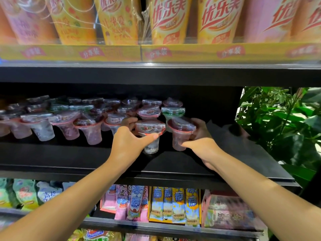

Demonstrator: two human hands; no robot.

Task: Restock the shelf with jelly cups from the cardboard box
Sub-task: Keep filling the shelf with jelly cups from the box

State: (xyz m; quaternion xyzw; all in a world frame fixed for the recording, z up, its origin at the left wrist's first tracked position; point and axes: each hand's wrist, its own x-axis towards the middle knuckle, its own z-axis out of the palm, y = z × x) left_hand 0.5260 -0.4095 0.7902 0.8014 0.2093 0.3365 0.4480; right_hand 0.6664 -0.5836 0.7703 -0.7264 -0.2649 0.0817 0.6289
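Observation:
On the black middle shelf point(86, 153) stand several rows of jelly cups point(86, 126) with clear lids and red rims. My left hand point(128, 141) grips a pale jelly cup point(150, 129) by its rim at the front of the shelf, thumb on the near edge. Just to the right, my right hand point(199, 138) holds a pink jelly cup point(180, 129), fingers curled behind its rim and thumb across its lower body. Both cups are upright at the right end of the front row. The cardboard box is out of view.
Tall yellow and pink drink cups point(166, 20) in yellow trays fill the shelf above. Snack packets point(173, 204) hang on the shelf below. A bare stretch of shelf point(225, 145) lies right of my right hand. A green plant point(281, 122) stands beyond the shelf's right end.

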